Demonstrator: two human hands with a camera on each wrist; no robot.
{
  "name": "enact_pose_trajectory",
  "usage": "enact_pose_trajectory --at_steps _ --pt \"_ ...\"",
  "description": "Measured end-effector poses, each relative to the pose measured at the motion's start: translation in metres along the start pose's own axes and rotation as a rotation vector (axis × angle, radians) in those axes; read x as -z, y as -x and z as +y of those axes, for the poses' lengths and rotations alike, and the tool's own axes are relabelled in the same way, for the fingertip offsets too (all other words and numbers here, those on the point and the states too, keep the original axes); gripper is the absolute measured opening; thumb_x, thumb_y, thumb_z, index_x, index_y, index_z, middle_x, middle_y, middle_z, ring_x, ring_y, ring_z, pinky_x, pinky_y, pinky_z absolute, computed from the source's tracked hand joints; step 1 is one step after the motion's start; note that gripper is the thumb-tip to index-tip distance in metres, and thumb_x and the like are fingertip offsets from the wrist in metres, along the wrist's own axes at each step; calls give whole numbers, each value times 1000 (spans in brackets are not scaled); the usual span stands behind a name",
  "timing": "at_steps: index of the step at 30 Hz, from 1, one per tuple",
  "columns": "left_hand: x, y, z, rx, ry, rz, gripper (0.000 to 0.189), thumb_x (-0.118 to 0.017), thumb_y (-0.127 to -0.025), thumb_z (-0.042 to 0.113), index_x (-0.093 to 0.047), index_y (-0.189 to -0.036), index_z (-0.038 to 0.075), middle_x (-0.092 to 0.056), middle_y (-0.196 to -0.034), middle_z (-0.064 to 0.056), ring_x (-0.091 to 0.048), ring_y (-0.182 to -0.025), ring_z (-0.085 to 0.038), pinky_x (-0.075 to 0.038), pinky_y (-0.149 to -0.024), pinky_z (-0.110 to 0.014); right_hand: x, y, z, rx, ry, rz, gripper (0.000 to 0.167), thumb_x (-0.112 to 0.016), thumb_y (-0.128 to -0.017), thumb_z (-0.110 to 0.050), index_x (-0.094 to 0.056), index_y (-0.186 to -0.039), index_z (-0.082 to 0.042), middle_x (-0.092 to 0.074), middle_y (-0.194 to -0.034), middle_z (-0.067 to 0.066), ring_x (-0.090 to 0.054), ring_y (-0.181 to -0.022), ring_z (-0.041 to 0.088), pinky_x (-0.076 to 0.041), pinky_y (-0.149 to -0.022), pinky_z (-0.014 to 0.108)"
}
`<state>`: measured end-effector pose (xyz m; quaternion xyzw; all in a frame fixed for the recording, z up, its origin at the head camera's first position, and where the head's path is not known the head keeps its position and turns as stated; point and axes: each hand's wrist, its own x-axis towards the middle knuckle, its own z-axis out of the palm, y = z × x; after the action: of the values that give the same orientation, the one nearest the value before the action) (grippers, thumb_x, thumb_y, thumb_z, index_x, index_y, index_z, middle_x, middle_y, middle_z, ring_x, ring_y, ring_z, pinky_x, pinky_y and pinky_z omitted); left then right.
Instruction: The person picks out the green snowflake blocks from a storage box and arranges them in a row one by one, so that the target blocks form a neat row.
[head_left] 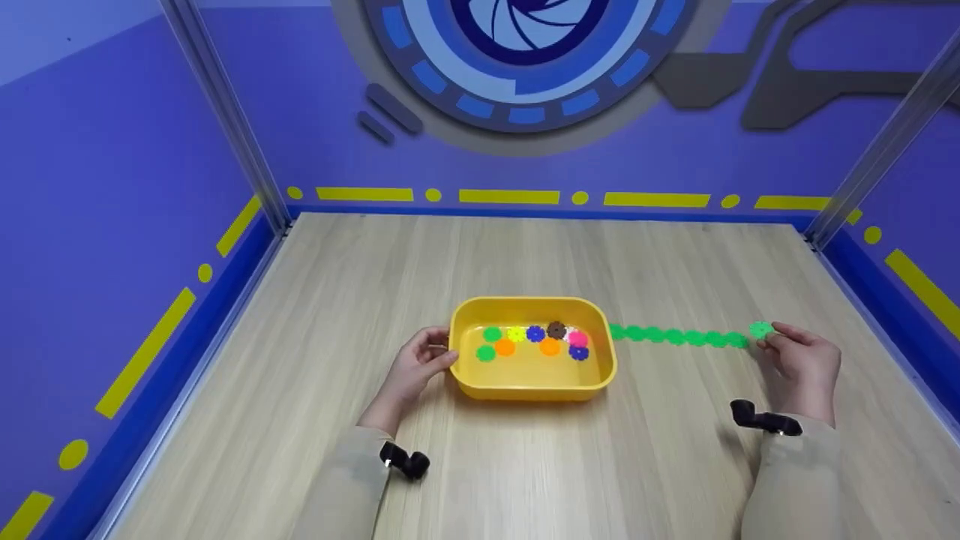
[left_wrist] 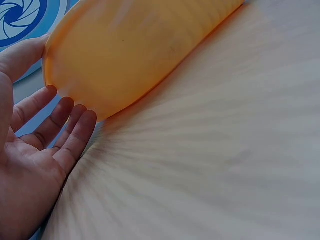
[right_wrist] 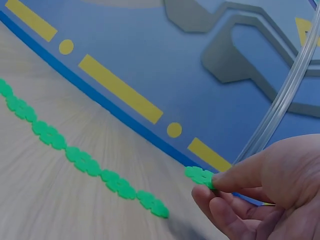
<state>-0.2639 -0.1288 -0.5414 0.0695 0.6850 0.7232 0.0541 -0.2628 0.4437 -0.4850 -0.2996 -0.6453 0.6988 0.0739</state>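
My left hand point(head_left: 411, 367) holds the left end of a yellow plastic box point(head_left: 532, 394), thumb at the rim and fingertips against the end wall. In the left wrist view, the fingertips of that hand point(left_wrist: 42, 155) touch the edge of the box point(left_wrist: 130, 55). My right hand point(head_left: 806, 364) pinches a single green notched disc point(head_left: 760, 330) between thumb and fingers. A chain of linked green discs point(head_left: 675, 337) lies left of it and runs to the right side of the box. In the right wrist view, a gap separates the held disc point(right_wrist: 199, 175) from the chain's end point(right_wrist: 152, 203).
Loose notched discs lie inside the box, among them a brown disc point(head_left: 556, 330), a yellow disc point(head_left: 516, 334) and an orange disc point(head_left: 505, 347). Blue panels point(head_left: 525, 169) with metal posts point(head_left: 225, 105) enclose the wooden table point(head_left: 390, 255) at back and sides.
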Motion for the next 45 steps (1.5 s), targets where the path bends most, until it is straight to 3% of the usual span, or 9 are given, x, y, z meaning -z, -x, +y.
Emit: enact_pose_trajectory --at_steps 3,7,12,21,29,38,41,45 --pt "-1 0 1 1 0 2 46 -73 -94 8 -55 -136 -1 -59 -133 -21 -61 -104 -16 -55 -86 -22 0 -3 5 14 80 40 24 -59 -97 0 -75 -106 -16 -66 -63 -15 -67 -59 0 -55 -59 15" --pt "-1 0 0 5 -8 4 45 -72 -95 8 -56 -136 0 -59 -132 -22 -61 -104 -16 -55 -86 -22 0 -6 12 13 125 84 41 -60 -96 0 -62 -137 0 -62 -61 -17 -66 -57 -2 -55 -59 14" --pt "0 0 -1 3 -12 3 45 -71 -95 7 -55 -136 -2 -59 -132 -23 -61 -105 -15 -54 -87 -22 -1 -7 16 11 120 98 51 -60 -95 3 -51 -145 9 -60 -59 -17 -66 -56 -3 -56 -59 14" --pt "0 0 1 -6 -25 2 45 -72 -95 8 -55 -136 -1 -59 -133 -23 -61 -105 -15 -55 -87 -22 -2 -7 15 3 67 92 42 -61 -95 3 -59 -136 9 -63 -59 -14 -68 -56 0 -57 -61 15" --pt "-1 -1 2 12 -11 4 43 -70 -95 6 -56 -136 0 -59 -131 -21 -61 -106 -16 -56 -86 -22 -2 -7 13 2 93 91 31 -60 -95 2 -67 -125 5 -62 -59 -14 -68 -56 1 -57 -61 16" --pt "-1 0 2 21 -15 6 43 -70 -96 6 -56 -136 0 -60 -130 -20 -61 -105 -16 -56 -87 -23 -2 -8 12 13 187 121 44 -58 -97 -4 -57 -139 10 -58 -60 -17 -66 -55 -2 -56 -60 15" --pt "-1 -1 1 15 -28 8 43 -71 -95 7 -56 -135 0 -60 -130 -20 -61 -105 -16 -56 -86 -22 -1 -9 12 21 174 129 37 -59 -97 -4 -63 -131 8 -60 -57 -16 -66 -55 -2 -56 -60 15" --pt "0 -1 1 8 -34 8 44 -72 -95 8 -55 -135 0 -60 -130 -20 -61 -105 -16 -56 -86 -23 -1 -7 10 24 144 133 18 -60 -95 -3 -76 -98 -10 -62 -57 -16 -66 -54 -1 -55 -58 15"
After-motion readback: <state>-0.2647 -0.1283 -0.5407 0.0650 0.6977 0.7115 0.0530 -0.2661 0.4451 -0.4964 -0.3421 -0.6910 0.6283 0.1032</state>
